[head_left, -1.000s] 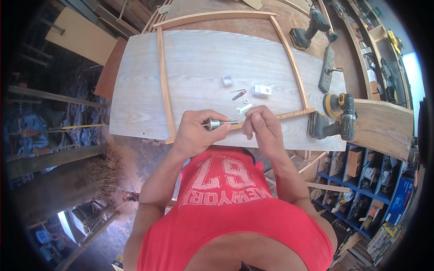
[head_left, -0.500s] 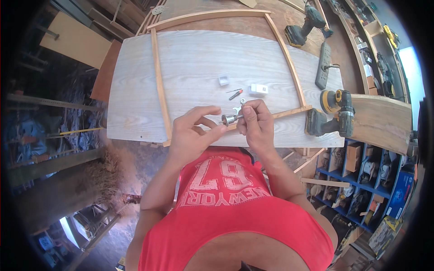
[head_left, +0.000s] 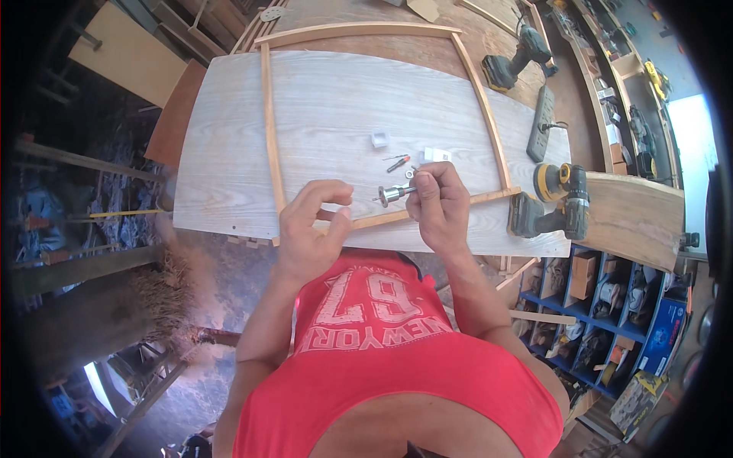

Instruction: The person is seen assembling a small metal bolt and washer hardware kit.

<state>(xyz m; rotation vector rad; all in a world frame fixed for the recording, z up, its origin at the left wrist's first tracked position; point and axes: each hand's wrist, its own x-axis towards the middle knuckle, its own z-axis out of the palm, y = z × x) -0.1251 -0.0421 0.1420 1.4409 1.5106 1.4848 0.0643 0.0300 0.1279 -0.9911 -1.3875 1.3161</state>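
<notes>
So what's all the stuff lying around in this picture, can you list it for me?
Board: one, pale grey wood grain, fills the middle of the bench.
Wooden frame: one, light brown thin strips, lies on the board.
Metal bit: one, silver, held in the right hand over the frame's near strip.
Small white pieces: two, on the board inside the frame.
Red-tipped small part: one, beside the white pieces.
Cordless drills: two, yellow and black, right of the frame.
Power strip: one, dark, between the drills.
Blue shelf: one, lower right, full of tools.
Left hand: open, resting at the frame's near strip.
Right hand: grips the bit.
</notes>
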